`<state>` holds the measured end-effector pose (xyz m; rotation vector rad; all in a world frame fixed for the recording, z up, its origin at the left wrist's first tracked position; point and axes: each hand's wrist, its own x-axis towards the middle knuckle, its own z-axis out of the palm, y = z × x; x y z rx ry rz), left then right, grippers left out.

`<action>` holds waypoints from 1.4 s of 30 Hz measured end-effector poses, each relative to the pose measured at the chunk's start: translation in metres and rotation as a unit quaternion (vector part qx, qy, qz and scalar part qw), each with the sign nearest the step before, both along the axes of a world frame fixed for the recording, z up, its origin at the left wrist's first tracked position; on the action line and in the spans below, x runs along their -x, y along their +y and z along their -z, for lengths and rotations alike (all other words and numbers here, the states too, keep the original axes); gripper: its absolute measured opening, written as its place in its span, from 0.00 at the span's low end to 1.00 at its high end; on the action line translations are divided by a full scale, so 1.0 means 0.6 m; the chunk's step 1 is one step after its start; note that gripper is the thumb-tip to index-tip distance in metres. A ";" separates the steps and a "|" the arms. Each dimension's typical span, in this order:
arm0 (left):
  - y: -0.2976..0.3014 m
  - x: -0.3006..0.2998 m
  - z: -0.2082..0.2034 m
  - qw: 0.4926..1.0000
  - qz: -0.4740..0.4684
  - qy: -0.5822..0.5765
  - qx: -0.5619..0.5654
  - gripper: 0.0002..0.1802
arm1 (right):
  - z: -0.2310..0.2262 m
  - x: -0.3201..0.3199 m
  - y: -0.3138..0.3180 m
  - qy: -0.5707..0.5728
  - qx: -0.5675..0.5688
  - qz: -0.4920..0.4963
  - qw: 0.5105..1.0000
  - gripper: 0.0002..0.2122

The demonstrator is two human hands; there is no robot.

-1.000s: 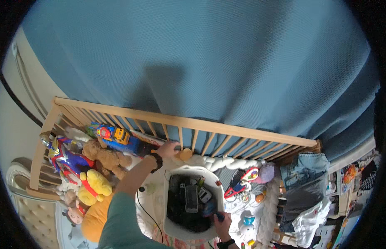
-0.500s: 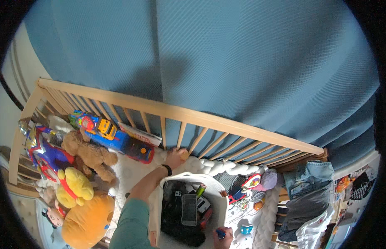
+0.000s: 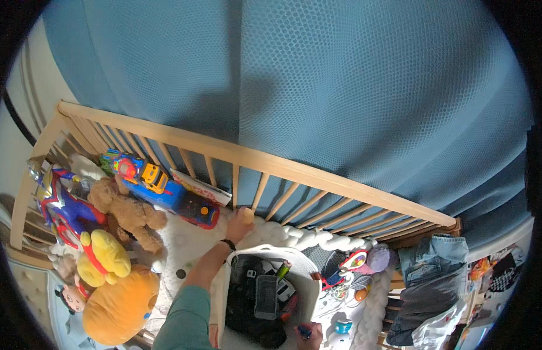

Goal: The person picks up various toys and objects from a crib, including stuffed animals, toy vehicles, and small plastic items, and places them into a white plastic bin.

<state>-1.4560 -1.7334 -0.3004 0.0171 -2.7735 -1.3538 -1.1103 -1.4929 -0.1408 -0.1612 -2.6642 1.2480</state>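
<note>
My left hand, with a dark band at the wrist, reaches to the far rail of a wooden crib. Its fingers are closed on a small pale yellow, rounded thing beside the slats. Low in the picture, my right hand grips a small dark blue object at the right rim of a white basket; its kind is too small to make out. Dark items, a grey mesh tray and a green cylindrical thing lie inside the basket.
Left of my arm are a brown teddy bear, a yellow plush, an orange cushion and a blue toy truck. A white braided bumper edges the right side. Jeans hang over the right end.
My left hand has shifted left along the slats with the yellow thing still in it. My right hand has moved slightly left, toward the basket. The view has tilted a little.
</note>
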 end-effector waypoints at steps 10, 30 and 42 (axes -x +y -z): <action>-0.016 0.007 0.021 1.000 0.025 0.002 0.006 0.38 | -0.020 0.009 -0.010 -0.009 -0.026 0.022 0.999 0.10; -0.026 0.016 0.111 0.980 0.002 0.032 -0.194 0.43 | 0.032 -0.024 0.026 -0.078 -0.039 0.002 0.996 0.10; -0.018 -0.002 0.063 0.996 0.021 0.075 0.033 0.37 | 0.005 -0.014 0.021 -0.113 -0.036 0.007 0.993 0.12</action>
